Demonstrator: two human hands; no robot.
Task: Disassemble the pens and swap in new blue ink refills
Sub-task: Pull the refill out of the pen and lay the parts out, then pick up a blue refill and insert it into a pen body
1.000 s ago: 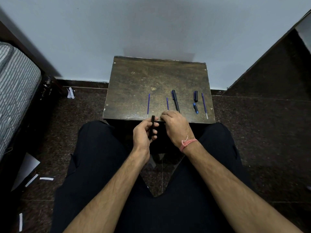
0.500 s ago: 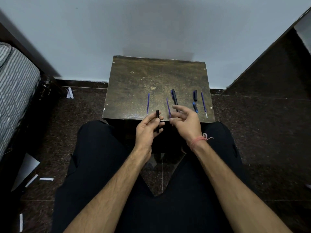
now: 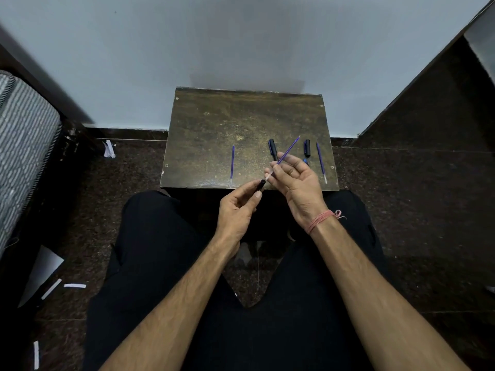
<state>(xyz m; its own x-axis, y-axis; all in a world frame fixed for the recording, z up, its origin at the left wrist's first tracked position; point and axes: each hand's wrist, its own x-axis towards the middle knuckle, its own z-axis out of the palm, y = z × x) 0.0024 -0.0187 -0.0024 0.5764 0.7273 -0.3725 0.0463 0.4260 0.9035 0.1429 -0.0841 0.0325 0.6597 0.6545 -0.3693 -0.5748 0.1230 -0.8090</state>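
My left hand (image 3: 238, 207) grips a black pen barrel (image 3: 260, 185) at the near edge of the small wooden table (image 3: 214, 124), its open end pointing up and right. My right hand (image 3: 296, 180) pinches a blue refill (image 3: 286, 153), which slants up to the right with its pale lower end just off the barrel's mouth. On the table lie another blue refill (image 3: 232, 164) at the left, a black pen (image 3: 273, 149) behind my right fingers, a black cap (image 3: 307, 148), a small blue piece (image 3: 306, 161) and one more refill (image 3: 320, 162) at the right.
The table stands against a pale wall, between my knees in black trousers. A striped mattress (image 3: 24, 145) is at the left. Scraps of white paper (image 3: 76, 285) lie on the dark stone floor at lower left.
My right hand picked a blue refill off the table, lifted it and turned it slantwise toward the barrel. My left hand tilted the barrel's open end toward it.
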